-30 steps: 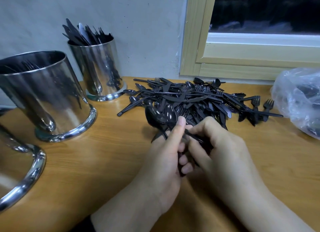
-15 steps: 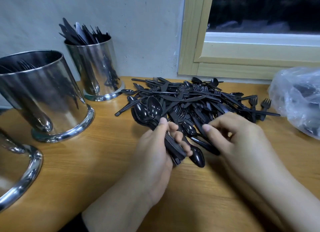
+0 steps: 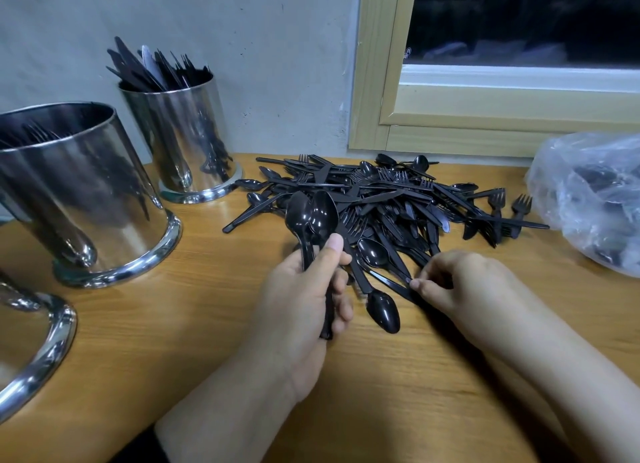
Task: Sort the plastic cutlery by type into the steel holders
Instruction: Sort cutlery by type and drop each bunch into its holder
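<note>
Black plastic cutlery (image 3: 388, 199), a tangled heap of spoons, forks and knives, lies toward the back edge of the wooden desk (image 3: 173, 324), beside the window frame. The left hand (image 3: 304, 300) grips a small bundle of black plastic spoons (image 3: 311, 217) by their handles, bowls up. The right hand (image 3: 460, 282) pinches what looks like a spoon handle at the heap's near edge. These pieces look light, thin, glossy and slippery; the handle end probably gives the surest hold.
</note>
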Action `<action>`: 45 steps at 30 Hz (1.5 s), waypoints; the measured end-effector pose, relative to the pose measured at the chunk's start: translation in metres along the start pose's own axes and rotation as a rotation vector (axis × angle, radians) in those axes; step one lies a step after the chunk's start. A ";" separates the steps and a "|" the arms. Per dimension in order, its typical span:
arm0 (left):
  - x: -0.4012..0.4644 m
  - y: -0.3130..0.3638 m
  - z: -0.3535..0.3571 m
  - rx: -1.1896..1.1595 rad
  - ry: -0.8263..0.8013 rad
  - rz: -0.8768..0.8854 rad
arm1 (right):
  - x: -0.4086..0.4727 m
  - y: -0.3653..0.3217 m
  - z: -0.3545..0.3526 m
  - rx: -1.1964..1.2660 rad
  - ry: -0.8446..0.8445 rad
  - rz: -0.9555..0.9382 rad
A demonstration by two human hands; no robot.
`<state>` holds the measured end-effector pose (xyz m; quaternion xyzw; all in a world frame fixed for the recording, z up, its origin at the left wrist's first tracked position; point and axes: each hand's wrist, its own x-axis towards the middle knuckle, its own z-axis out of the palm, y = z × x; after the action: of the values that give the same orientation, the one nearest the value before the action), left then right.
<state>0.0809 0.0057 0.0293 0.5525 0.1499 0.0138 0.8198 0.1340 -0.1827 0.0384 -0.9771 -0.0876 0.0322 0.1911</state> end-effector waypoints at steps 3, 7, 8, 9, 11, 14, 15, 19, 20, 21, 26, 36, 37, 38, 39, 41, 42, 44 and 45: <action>0.000 -0.001 -0.001 0.030 0.006 0.007 | -0.001 -0.002 0.000 0.010 0.003 -0.014; 0.002 -0.003 -0.003 0.062 0.013 0.027 | -0.001 -0.001 0.000 0.008 0.009 -0.018; 0.002 -0.003 -0.003 0.058 0.012 0.031 | -0.001 0.000 -0.001 0.045 0.037 -0.018; 0.002 -0.003 -0.003 0.048 0.009 0.032 | -0.002 0.001 -0.002 0.100 0.087 -0.026; 0.003 -0.003 -0.003 0.008 0.006 0.026 | -0.005 -0.001 -0.005 0.245 0.215 -0.070; 0.005 -0.004 -0.003 -0.030 0.011 0.017 | -0.016 -0.018 -0.007 0.532 0.272 -0.159; 0.006 -0.004 -0.003 -0.032 0.011 0.020 | -0.020 -0.025 -0.006 0.614 0.247 -0.171; 0.005 -0.007 0.000 -0.001 0.015 0.043 | -0.029 -0.043 0.011 0.694 0.140 -0.148; 0.005 -0.009 0.001 0.022 0.015 0.051 | -0.029 -0.044 0.015 0.693 0.136 -0.131; 0.004 -0.010 0.002 0.038 0.014 0.061 | -0.028 -0.043 0.018 0.691 0.132 -0.117; -0.002 -0.012 0.007 0.056 -0.034 0.067 | -0.027 -0.045 0.020 0.704 0.093 -0.124; -0.006 -0.012 0.007 0.154 -0.143 0.118 | -0.026 -0.038 0.022 0.582 0.152 -0.159; -0.006 -0.012 0.007 0.167 -0.150 0.126 | -0.026 -0.038 0.021 0.587 0.160 -0.165; -0.006 -0.011 0.007 0.178 -0.158 0.128 | -0.026 -0.038 0.021 0.587 0.164 -0.173; -0.006 -0.011 0.007 0.189 -0.163 0.128 | -0.026 -0.038 0.020 0.580 0.163 -0.184; -0.006 -0.010 0.007 0.214 -0.163 0.140 | -0.025 -0.039 0.018 0.577 0.166 -0.199; -0.006 -0.010 0.007 0.228 -0.161 0.150 | -0.025 -0.039 0.016 0.614 0.188 -0.201; -0.006 -0.010 0.006 0.264 -0.162 0.160 | -0.024 -0.038 0.009 0.762 0.240 -0.195; -0.006 -0.009 0.006 0.294 -0.177 0.161 | -0.023 -0.037 0.005 0.833 0.256 -0.191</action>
<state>0.0752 -0.0041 0.0245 0.6756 0.0329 0.0089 0.7365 0.1051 -0.1513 0.0483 -0.8003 -0.1327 -0.0742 0.5799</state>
